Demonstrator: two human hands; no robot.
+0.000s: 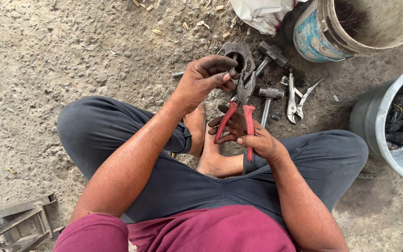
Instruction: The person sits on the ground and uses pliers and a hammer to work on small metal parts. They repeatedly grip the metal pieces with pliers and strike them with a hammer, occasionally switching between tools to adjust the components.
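pliers (pixel 239 109) with red handles sit gripped in the right hand (pixel 253 137). the left hand (pixel 206 79) pinches a small dark part (pixel 233 73) at their tip, above two hammers (pixel 269 74).

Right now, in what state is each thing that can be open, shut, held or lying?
Red-handled pliers: held by right hand, handles spread.
Small dark part: pinched by left hand.
Locking pliers: lying on ground, handles apart.
Two hammers: lying on ground.
Grey bucket: upright, holds dark parts.
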